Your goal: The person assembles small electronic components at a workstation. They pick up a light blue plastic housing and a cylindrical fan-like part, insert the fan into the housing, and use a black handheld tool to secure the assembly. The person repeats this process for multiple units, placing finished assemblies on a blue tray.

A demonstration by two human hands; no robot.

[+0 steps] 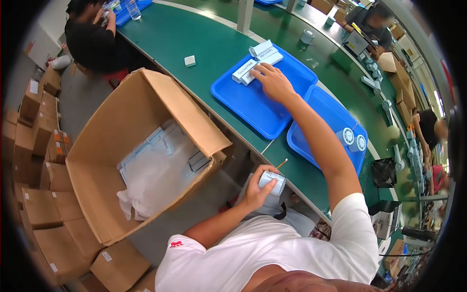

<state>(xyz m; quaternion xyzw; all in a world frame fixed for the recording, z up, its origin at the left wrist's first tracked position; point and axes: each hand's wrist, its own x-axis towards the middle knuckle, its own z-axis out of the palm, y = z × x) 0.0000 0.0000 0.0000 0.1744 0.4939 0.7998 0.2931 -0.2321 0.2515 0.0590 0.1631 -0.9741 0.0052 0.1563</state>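
Note:
My left hand, closed, holds a pale blue cylindrical housing in front of my body. A thin cotton swab sticks up beside my left fingers. My right arm stretches across to a blue tray, where my right hand is open with fingers apart over slim white cartons. Its fingertips reach the end of the nearest carton; whether they press on it I cannot tell. Another white carton lies at the tray's far edge.
A second blue tray holds two round pale parts. To the left stands a large open cardboard box with cartons and plastic film inside. A small white block lies on the green table. Co-workers sit at the far left and right.

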